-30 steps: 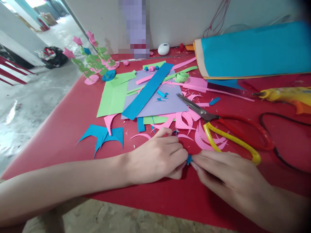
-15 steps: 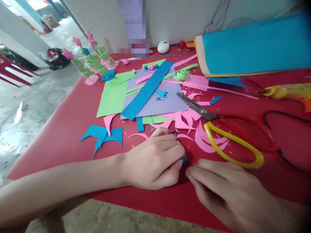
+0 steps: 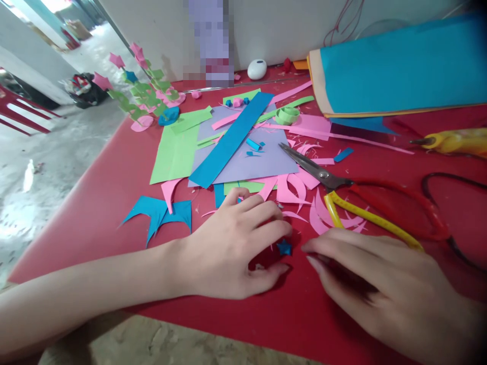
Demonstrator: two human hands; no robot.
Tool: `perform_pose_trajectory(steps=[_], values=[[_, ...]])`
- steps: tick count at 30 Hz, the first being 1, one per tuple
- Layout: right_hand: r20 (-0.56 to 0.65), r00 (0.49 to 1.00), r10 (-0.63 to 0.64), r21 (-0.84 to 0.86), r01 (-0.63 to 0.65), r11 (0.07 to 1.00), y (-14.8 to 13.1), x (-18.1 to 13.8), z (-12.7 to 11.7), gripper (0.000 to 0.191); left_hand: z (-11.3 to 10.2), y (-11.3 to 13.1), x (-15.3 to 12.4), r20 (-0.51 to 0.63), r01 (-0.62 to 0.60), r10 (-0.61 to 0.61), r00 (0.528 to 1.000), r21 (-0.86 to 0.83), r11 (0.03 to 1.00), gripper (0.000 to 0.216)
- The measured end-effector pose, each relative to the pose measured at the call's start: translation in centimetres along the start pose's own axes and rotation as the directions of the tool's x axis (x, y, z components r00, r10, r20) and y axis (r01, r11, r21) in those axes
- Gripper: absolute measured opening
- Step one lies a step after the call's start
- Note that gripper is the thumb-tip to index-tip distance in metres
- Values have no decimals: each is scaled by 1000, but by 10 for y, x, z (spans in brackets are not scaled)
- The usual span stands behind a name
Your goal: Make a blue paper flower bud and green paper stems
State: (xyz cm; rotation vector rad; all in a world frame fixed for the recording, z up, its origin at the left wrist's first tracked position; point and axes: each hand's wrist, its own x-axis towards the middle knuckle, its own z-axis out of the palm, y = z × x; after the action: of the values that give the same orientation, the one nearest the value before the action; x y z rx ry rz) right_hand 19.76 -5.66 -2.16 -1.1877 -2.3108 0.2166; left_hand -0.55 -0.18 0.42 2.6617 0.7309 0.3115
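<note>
A tiny blue folded paper star (image 3: 284,248) lies on the red table (image 3: 114,172) between my two hands. My left hand (image 3: 232,248) arches over the table just left of the star, fingers apart, index and thumb either side of it without gripping. My right hand (image 3: 384,284) rests to the star's right with its fingers stretched toward it, a small gap between them, and holds nothing.
Scissors with yellow and red handles (image 3: 365,210) lie just behind my right hand. Pink scraps (image 3: 292,190), blue cut-offs (image 3: 160,213), a blue strip (image 3: 230,139), and green and lilac sheets cover the middle. A yellow glue gun (image 3: 454,142) and stacked paper (image 3: 399,71) sit at right.
Both hands pinched the blue star together; now the left hand has spread and let go, the right hand has drawn back slightly, and the star lies free on the table.
</note>
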Motion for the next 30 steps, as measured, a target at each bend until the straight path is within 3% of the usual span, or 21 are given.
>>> perform_pose_trajectory(steps=[5, 12, 16, 19, 21, 26, 30], values=[[-22, 1000, 3, -27, -4, 1000, 1, 4, 0, 16, 4, -2, -1, -26, -4, 4, 1000, 9, 1000, 13], [32, 998, -57, 17, 57, 998, 1, 5, 2, 18, 4, -3, -3, -182, -152, 145, 973, -23, 988, 14], [54, 984, -168, -48, 171, 984, 3, 6, -1, 26, 5, -5, -4, -209, -177, 164, 964, -46, 983, 17], [96, 943, -320, -97, 329, 939, 4, 6, -5, 35, 3, -5, -4, -165, -180, 167, 972, -63, 982, 23], [120, 926, -357, -69, 367, 928, 4, 4, -7, 34, 3, -5, -4, -107, -190, 184, 977, -55, 980, 23], [195, 957, -214, 59, 207, 977, 2, -1, -8, 22, 6, -5, -4, -63, -249, 249, 966, 19, 968, 24], [184, 949, -256, 35, 254, 967, 1, 1, -6, 21, 7, -4, -2, -57, -282, 284, 957, 36, 959, 27]])
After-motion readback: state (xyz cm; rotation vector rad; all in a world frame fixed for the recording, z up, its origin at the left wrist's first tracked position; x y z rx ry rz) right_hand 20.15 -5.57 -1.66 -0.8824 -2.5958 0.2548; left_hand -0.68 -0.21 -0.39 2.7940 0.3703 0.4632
